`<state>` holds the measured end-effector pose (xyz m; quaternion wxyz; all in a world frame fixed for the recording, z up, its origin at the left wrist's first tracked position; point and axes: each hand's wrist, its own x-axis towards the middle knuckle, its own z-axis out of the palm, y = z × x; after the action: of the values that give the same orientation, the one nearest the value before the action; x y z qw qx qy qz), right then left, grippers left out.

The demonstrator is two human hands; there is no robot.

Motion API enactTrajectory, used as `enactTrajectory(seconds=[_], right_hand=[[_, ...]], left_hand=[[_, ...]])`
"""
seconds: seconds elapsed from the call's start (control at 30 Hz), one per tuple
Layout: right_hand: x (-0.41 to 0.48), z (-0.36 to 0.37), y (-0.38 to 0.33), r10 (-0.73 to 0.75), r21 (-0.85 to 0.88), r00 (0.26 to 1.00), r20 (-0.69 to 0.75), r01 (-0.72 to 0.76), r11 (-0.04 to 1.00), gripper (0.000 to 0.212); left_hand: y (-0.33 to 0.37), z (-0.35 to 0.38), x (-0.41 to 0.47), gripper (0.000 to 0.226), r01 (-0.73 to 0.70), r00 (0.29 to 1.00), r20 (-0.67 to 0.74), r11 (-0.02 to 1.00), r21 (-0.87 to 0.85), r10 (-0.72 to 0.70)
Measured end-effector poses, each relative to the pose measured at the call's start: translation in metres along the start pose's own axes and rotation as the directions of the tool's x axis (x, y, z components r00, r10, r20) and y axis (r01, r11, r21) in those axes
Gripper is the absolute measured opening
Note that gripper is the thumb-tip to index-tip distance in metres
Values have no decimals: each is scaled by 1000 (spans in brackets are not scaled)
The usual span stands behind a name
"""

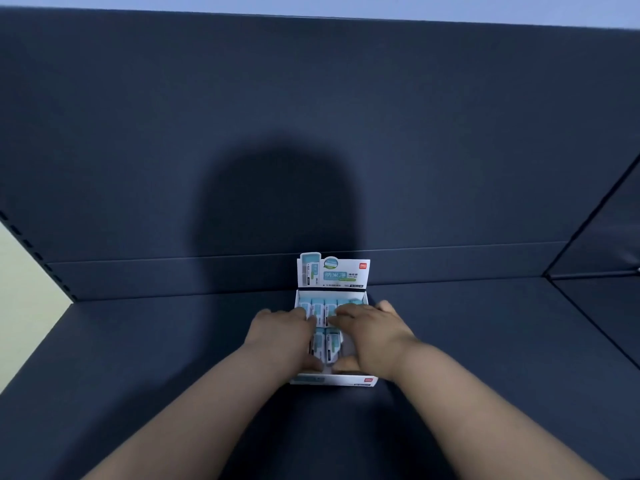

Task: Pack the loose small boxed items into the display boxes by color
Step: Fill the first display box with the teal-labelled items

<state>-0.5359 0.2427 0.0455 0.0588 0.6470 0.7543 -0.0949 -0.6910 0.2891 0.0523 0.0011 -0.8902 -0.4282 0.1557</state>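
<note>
1. Teal-and-white small boxes (328, 345) fill a white cardboard display box (346, 381) that stands on a dark blue table (138, 358), near its back edge.
2. The display box's printed header card (333, 271) stands upright at the far end, against a dark blue back panel (450, 133).
3. The left hand (287, 336) lies on the left half of the display box. Its fingers are stretched flat over the small boxes and its thumb sits near the front wall.
4. The right hand (369, 336) lies on the right half in the same way, with fingers spread flat on top of the small boxes and thumb near the front.
5. Neither hand is wrapped around anything; both press down with extended fingers.
6. Two small boxes show in the gap between the hands, and a far row (317, 304) shows just beyond the fingertips.
7. A shadow (273, 202) of the person falls on the back panel.
</note>
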Motion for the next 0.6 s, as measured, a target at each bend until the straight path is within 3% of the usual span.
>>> enactTrajectory(seconds=[0.13,0.37,0.6], right_hand=[[-4,-4,4,30,50,1000,-9,-30,998,83],[-6,5,-2,65,40,997,-29,-64,997,65],[-2,6,-6,87,46,995,-42,-85,995,66]], left_hand=[[-6,-7,-3,69,-7,999,-43,1000,-6,7],[-6,-4,-6,66,-25,999,-48,999,-25,24],[-7,6,-7,67,-16,998,-55,999,-46,13]])
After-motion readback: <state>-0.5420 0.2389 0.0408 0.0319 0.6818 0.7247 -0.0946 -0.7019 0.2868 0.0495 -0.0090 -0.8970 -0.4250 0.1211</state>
